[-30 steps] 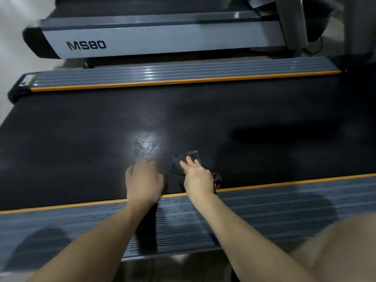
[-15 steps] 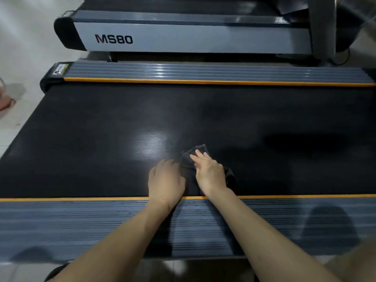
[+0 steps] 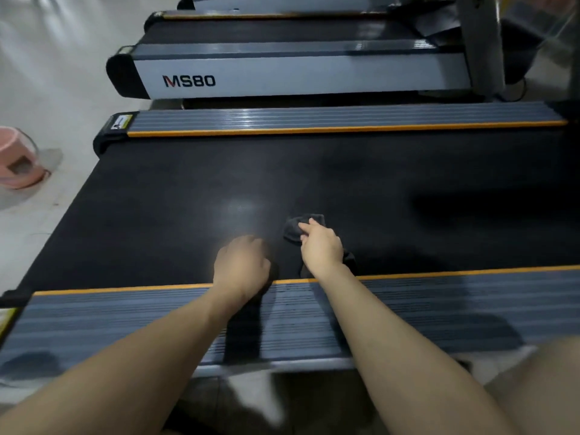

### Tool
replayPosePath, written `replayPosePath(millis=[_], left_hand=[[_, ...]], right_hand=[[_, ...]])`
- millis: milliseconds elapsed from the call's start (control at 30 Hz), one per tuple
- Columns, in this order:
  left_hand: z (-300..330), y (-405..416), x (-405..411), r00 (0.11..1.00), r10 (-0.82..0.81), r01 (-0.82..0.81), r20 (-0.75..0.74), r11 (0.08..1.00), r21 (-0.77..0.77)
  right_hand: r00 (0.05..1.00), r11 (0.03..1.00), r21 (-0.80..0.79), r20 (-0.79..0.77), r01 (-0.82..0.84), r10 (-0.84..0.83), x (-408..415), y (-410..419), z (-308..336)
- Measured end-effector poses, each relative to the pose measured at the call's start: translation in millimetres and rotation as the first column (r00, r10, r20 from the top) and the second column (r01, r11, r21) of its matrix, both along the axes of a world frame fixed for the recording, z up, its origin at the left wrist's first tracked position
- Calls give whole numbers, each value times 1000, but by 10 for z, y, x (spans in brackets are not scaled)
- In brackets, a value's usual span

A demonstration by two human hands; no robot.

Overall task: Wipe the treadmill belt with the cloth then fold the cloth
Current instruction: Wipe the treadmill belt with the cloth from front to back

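Fingers (image 3: 306,228) of the right hand (image 3: 320,246) pinched the dark cloth (image 3: 296,229) on the treadmill belt (image 3: 188,199), near its front edge. Just beside it, the left hand (image 3: 241,265) rested knuckles-up on the belt, its fingers curled under; I could not tell whether they held anything. Both forearms crossed the near ribbed side rail (image 3: 439,302). Beyond lay the far rail (image 3: 314,119), a second treadmill (image 3: 298,75) marked MS80, and a pink bucket (image 3: 18,164) on the pale floor (image 3: 47,73).

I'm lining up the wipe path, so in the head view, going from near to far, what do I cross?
Near ribbed side rail → right hand → dark cloth → treadmill belt → far ribbed side rail → MS80 treadmill.
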State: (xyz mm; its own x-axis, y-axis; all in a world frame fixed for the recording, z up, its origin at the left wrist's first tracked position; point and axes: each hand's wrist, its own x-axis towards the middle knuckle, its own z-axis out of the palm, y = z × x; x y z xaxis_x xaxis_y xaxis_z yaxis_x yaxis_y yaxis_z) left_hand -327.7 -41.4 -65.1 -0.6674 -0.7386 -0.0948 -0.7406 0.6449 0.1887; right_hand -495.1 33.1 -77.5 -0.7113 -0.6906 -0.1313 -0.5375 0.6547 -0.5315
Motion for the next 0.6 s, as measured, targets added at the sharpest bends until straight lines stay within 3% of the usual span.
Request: replayPosePath(millis=[200,333,600], left_hand=[[180,157,64,999,-18,15,29,995,96],[210,202,143,999,-2,-3,42,991,134],[-39,-251,-194,999,-45,45,0,995,92]], right_hand=[[990,984,143,-81,-105,118,92,305,73],[988,972,179,-7,-153,156,55,273,81],[992,993,-64,-86,-102,96,-116,34,-282]])
